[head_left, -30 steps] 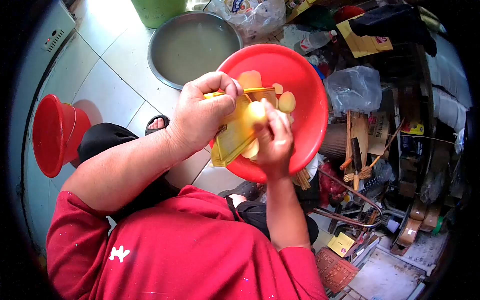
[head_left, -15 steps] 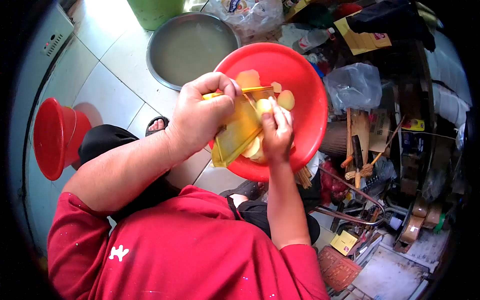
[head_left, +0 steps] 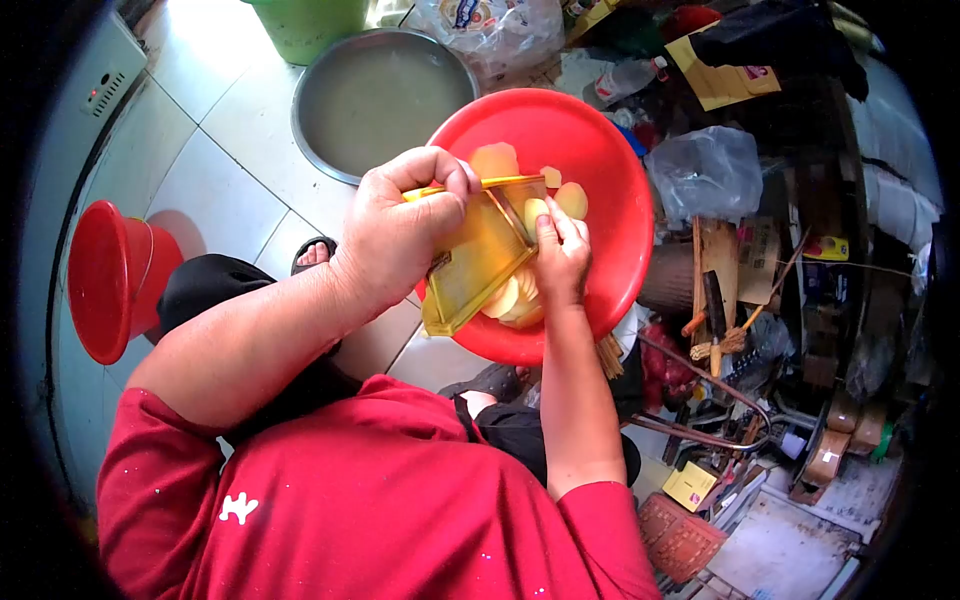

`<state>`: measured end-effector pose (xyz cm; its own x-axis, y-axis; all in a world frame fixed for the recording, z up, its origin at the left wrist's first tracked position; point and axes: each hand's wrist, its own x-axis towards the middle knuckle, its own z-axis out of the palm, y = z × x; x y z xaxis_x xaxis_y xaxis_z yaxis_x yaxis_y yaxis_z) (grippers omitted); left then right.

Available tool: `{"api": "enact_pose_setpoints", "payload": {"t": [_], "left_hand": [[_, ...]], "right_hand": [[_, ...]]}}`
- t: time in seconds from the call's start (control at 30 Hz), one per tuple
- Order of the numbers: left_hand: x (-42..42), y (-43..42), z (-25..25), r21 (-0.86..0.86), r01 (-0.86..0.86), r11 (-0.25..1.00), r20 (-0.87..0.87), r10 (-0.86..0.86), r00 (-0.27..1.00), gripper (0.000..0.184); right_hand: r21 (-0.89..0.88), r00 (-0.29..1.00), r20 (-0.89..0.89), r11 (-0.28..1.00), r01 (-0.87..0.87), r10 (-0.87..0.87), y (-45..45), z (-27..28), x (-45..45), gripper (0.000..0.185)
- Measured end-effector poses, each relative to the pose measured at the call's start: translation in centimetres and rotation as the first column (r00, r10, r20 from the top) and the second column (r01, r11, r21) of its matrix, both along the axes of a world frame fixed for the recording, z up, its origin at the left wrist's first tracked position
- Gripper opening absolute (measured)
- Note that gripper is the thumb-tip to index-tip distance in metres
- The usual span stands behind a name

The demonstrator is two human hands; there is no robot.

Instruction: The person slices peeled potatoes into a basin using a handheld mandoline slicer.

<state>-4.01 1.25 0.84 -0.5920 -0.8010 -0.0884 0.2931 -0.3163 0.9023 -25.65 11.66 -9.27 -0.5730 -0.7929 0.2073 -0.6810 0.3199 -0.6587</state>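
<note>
My left hand (head_left: 408, 215) is closed on the upper end of a yellow slicer (head_left: 475, 260), which slants over a red basin (head_left: 622, 200). In my right hand (head_left: 564, 255) a peeled potato (head_left: 536, 214) is gripped against the slicer's face near its blade, partly covered by my fingers. Pale yellow slices (head_left: 515, 300) lie in the basin below the slicer. More pieces (head_left: 571, 200) rest in the basin beyond my right hand, and an orange-tinted piece (head_left: 494, 160) lies near the slicer's top edge.
A metal basin of cloudy water (head_left: 385, 100) stands on the tiles behind the red one, beside a green bucket (head_left: 310, 25). A red bucket (head_left: 120, 280) is at the left. At the right are a clear plastic bag (head_left: 706, 175), a knife (head_left: 714, 310) and cluttered shelves.
My right hand has moved down along the slicer with the potato, toward its lower right edge. The left hand and the slicer have hardly moved.
</note>
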Motion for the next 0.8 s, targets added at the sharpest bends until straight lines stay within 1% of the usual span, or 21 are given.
{"api": "enact_pose_setpoints", "payload": {"t": [0.07, 0.1, 0.17, 0.2, 0.23, 0.27, 0.3, 0.33, 0.37, 0.43, 0.47, 0.5, 0.57, 0.63, 0.67, 0.7, 0.77, 0.8], "left_hand": [[0.1, 0.2, -0.1, 0.029, -0.012, 1.0, -0.01, 0.012, 1.0, 0.003], [0.1, 0.1, -0.1, 0.016, -0.009, 1.0, -0.001, 0.01, 1.0, 0.003], [0.2, 0.1, -0.2, 0.0, -0.001, 1.0, 0.014, 0.001, 1.0, 0.002], [0.2, 0.3, -0.3, -0.019, -0.001, 1.0, 0.009, 0.001, 1.0, 0.002], [0.2, 0.3, -0.3, -0.042, -0.006, 0.999, 0.001, 0.006, 1.0, 0.003], [0.2, 0.2, -0.2, -0.045, -0.007, 0.999, 0.0, 0.007, 1.0, 0.003], [0.2, 0.2, -0.2, -0.032, -0.001, 0.999, 0.013, 0.001, 1.0, 0.003], [0.2, 0.1, -0.1, -0.02, 0.004, 1.0, 0.024, -0.004, 1.0, 0.003], [0.2, 0.0, 0.0, -0.022, 0.003, 1.0, 0.021, -0.003, 1.0, 0.003], [0.2, 0.1, -0.2, -0.016, -0.001, 1.0, 0.002, 0.001, 1.0, 0.003], [0.2, 0.1, -0.3, -0.011, -0.006, 1.0, 0.004, 0.006, 1.0, 0.003], [0.1, 0.1, -0.3, -0.005, -0.01, 1.0, -0.004, 0.01, 1.0, 0.003], [0.2, 0.1, -0.3, -0.002, -0.006, 1.0, -0.007, 0.006, 1.0, 0.003], [0.1, 0.1, -0.1, -0.039, -0.016, 0.999, 0.028, 0.017, 0.999, 0.003], [0.1, 0.2, -0.1, -0.041, -0.014, 0.999, 0.027, 0.015, 1.0, 0.003], [0.1, 0.3, -0.1, -0.034, -0.009, 0.999, 0.008, 0.009, 1.0, 0.003], [0.1, 0.2, -0.1, -0.028, -0.007, 1.0, -0.011, 0.007, 1.0, 0.003], [0.1, 0.1, 0.0, 0.004, -0.004, 1.0, -0.018, 0.004, 1.0, 0.003]], "right_hand": [[-0.105, 0.975, 0.189, 0.99, -0.095, 0.114, 0.4, 3.8, 3.2, 0.035], [-0.154, 0.976, 0.027, 0.965, -0.211, 0.218, 0.7, 5.5, 4.8, 0.036], [-0.205, 0.953, 0.114, 0.946, -0.252, 0.279, 0.9, 7.9, 6.9, 0.038], [-0.196, 0.961, 0.189, 0.967, -0.163, 0.201, 0.8, 6.2, 5.9, 0.034], [-0.263, 0.857, 0.5, 0.965, 0.008, 0.129, 0.3, 3.1, 4.6, 0.029], [-0.205, 0.886, 0.462, 0.977, 0.064, 0.039, -0.1, 0.8, 2.8, 0.028], [-0.146, 0.907, 0.417, 0.981, 0.126, -0.054, -0.5, 0.4, 1.6, 0.027], [-0.14, 0.886, 0.46, 0.981, 0.136, -0.057, -0.5, 0.0, 1.0, 0.028], [-0.143, 0.887, 0.458, 0.981, 0.134, -0.055, -0.2, -0.5, 0.8, 0.028], [-0.215, 0.886, 0.457, 0.976, 0.03, 0.074, 0.4, 1.7, 3.0, 0.027], [-0.218, 0.91, 0.393, 0.975, -0.045, 0.13, 0.8, 4.7, 5.2, 0.029], [-0.32, 0.906, 0.334, 0.935, -0.151, 0.261, 1.0, 5.5, 6.3, 0.031], [-0.341, 0.948, 0.202, 0.925, -0.167, 0.246, 0.8, 5.0, 6.1, 0.033], [-0.296, 0.919, 0.391, 0.953, 0.065, 0.058, -0.2, 2.2, 3.9, 0.03], [-0.19, 0.939, 0.341, 0.975, 0.118, -0.047, -0.1, -1.2, 1.3, 0.026], [-0.218, 0.904, 0.422, 0.962, 0.165, -0.06, -0.7, -1.0, 1.1, 0.024], [-0.21, 0.863, 0.504, 0.965, 0.157, -0.031, -0.3, -0.5, 1.5, 0.023], [-0.222, 0.925, 0.377, 0.974, 0.054, 0.034, 0.0, 1.9, 3.0, 0.023]]}}
